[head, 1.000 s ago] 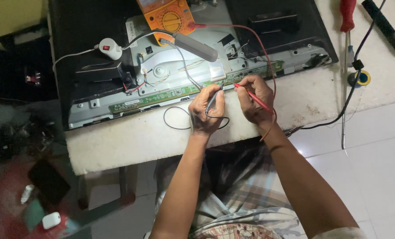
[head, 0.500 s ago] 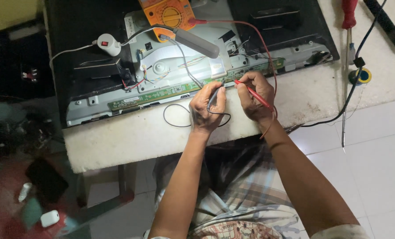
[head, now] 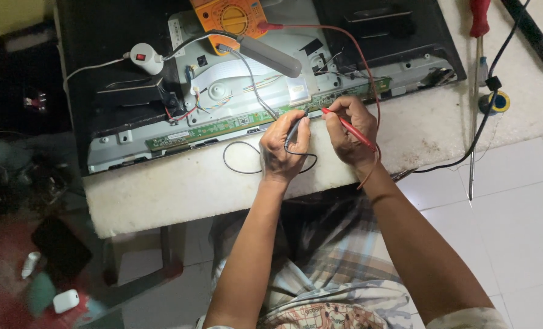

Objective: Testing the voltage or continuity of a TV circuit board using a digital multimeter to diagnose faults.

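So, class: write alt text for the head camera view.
The left hand holds a black probe and the right hand a red probe against a green circuit strip on an opened screen panel, orange multimeter above.

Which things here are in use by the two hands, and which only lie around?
In use:
left hand with black probe
right hand with red probe
green circuit strip, where both probe tips point
orange multimeter, red lead plugged in

Lying around:
red-handled screwdriver
solder roll
white switch plug
grey tool
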